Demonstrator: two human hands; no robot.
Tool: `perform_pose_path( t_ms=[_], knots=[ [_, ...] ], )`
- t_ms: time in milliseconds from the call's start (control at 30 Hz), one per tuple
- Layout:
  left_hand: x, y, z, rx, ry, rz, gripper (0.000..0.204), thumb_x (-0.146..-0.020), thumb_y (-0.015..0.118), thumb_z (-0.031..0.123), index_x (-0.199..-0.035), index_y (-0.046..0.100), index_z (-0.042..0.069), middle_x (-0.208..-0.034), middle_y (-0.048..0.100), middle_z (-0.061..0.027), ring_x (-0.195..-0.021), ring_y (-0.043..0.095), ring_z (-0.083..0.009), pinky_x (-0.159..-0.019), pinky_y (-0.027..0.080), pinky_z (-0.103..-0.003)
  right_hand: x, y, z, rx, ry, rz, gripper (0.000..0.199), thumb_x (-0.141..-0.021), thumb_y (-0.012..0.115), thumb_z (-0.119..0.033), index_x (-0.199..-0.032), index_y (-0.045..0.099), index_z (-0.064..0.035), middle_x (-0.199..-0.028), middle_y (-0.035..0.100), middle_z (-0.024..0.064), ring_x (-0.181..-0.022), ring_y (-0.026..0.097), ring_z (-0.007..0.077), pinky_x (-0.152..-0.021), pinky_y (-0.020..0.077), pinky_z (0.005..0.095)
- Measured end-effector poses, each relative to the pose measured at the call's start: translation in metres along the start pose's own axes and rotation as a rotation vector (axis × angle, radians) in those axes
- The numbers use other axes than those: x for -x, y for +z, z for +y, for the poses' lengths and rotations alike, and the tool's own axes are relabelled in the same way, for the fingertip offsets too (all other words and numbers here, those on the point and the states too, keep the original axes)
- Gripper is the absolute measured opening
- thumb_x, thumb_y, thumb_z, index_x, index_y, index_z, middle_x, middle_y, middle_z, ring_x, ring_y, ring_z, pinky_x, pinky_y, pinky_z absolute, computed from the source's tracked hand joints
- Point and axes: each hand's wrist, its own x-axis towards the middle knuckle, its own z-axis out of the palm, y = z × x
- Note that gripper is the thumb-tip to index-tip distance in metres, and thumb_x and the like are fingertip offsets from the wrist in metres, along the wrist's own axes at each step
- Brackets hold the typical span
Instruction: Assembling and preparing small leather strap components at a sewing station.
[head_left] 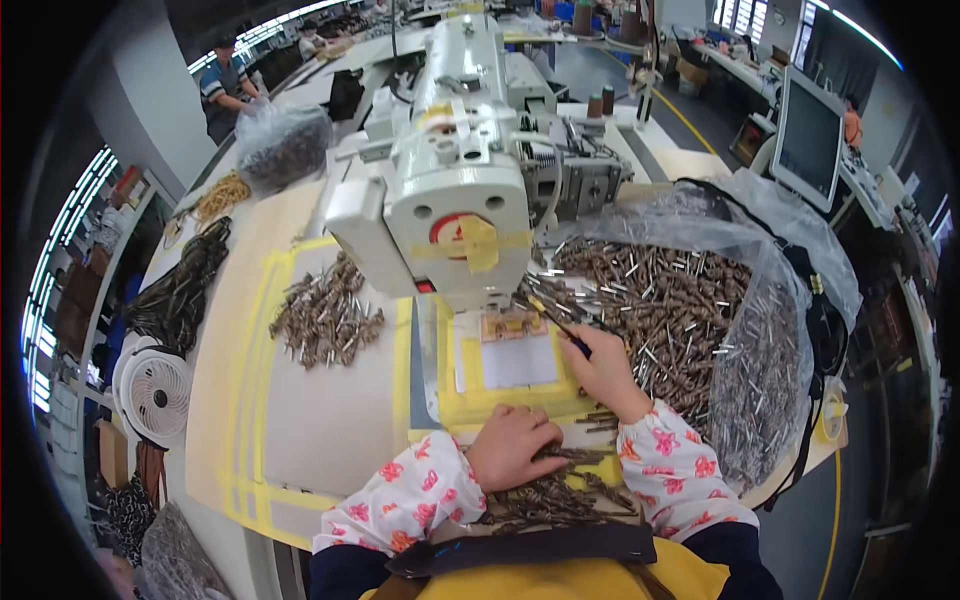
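Lying beyond and left of the bare left hand (512, 445), a loose pile of brown twisted cords with silvery, rod-like tips (330, 312) looks light and flexible; the cord part should grip better than the probably slippery tips. Ahead of that hand, the bulky, pale sewing-machine head (460, 190) hides the needle area. The left hand is loosely curled above more such brown cords (545, 497); whether it pinches any, I cannot tell. The right hand (603, 370) is closed around a slender dark-handled tool (573, 342), its tip hard to make out. Right of it, a large heap of similar cords (650, 290) is partly veiled by a crumpled clear plastic bag (832, 268).
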Motion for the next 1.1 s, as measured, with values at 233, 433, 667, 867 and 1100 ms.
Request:
perform_pose_path(
  t_ms=[233, 433, 667, 867, 1100],
  knots=[
    [0.001, -0.007, 0.003, 0.084, -0.044, -0.026, 0.022, -0.08, 0.066, 0.025, -0.092, 0.058, 0.008, -0.082, 0.06, -0.0077, -0.077, 0.058, -0.0244, -0.071, 0.044, -0.035, 0.005, -0.007, -0.012, -0.027, -0.013, 0.18, 0.018, -0.081, 0.063, -0.016, -0.08, 0.061, 0.0014, -0.063, 0.057, 0.0141, -0.054, 0.055, 0.0214, -0.053, 0.0422, 0.0309],
    [-0.003, -0.03, -0.028, 0.583, -0.269, 0.227, 0.028, -0.081, 0.068, 0.015, -0.103, 0.056, 0.001, -0.087, 0.062, -0.0049, -0.078, 0.06, -0.0104, -0.069, 0.048, -0.024, 0.009, -0.007, -0.029, -0.098, -0.078, -0.108, 0.019, -0.078, 0.067, -0.017, -0.072, 0.062, 0.001, -0.06, 0.057, 0.0117, -0.053, 0.053, 0.0165, -0.051, 0.0408, 0.028],
    [-0.002, -0.022, -0.048, 1.204, -0.367, 0.371, 0.031, -0.09, 0.053, 0.008, -0.12, 0.048, 0.0, -0.098, 0.058, -0.0037, -0.089, 0.056, -0.0081, -0.074, 0.046, -0.021, 0.018, 0.009, -0.038, -0.187, -0.15, -0.324, 0.018, -0.078, 0.063, -0.013, -0.092, 0.065, -0.0028, -0.073, 0.063, 0.0112, -0.061, 0.06, 0.0222, -0.057, 0.0463, 0.0302],
    [0.004, -0.022, -0.049, 1.575, -0.458, 0.256, 0.044, -0.096, 0.044, 0.017, -0.136, 0.032, 0.004, -0.099, 0.058, -0.0056, -0.085, 0.054, -0.0095, -0.065, 0.043, -0.021, 0.019, 0.008, -0.037, 0.172, -0.415, -0.067, 0.037, -0.07, 0.063, -0.007, -0.107, 0.061, -0.0103, -0.091, 0.062, 0.0061, -0.067, 0.062, 0.0253, -0.055, 0.0492, 0.0329],
    [0.001, -0.027, -0.041, 1.552, -0.554, 0.11, 0.045, -0.095, 0.046, 0.018, -0.136, 0.031, 0.008, -0.08, 0.05, -0.0006, -0.06, 0.04, -0.007, -0.054, 0.032, -0.017, 0.021, 0.018, -0.021, 0.277, -0.538, -0.116, 0.041, -0.068, 0.064, -0.007, -0.108, 0.06, -0.0108, -0.096, 0.061, 0.0035, -0.068, 0.062, 0.0214, -0.056, 0.0502, 0.0316]
  ],
)
